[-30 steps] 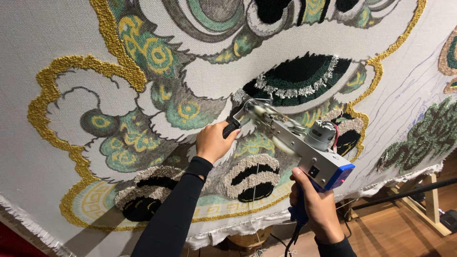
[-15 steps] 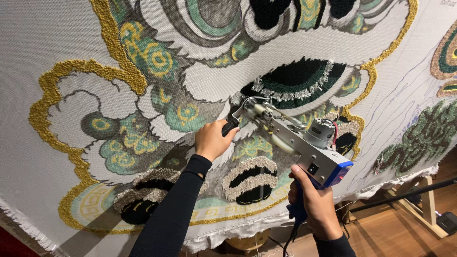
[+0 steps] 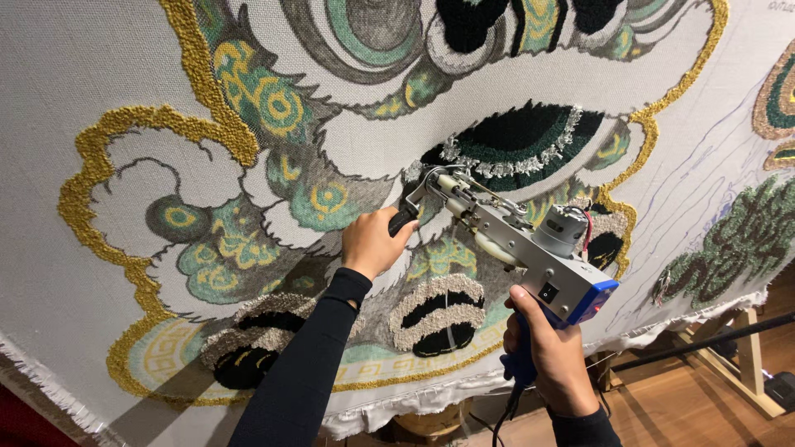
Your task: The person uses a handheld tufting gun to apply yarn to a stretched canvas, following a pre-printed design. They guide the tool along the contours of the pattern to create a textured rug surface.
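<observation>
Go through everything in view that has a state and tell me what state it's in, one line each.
Silver-and-blue tufting gun: held in both hands, nose against the cloth.
Left hand: closed on the gun's black front handle.
Right hand: gripping the blue rear grip.
White backing cloth: stretched taut, partly tufted in gold, green and black.

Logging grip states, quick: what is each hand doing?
Left hand: closed on silver tufting gun's black front handle.
Right hand: closed on its blue rear grip.
</observation>
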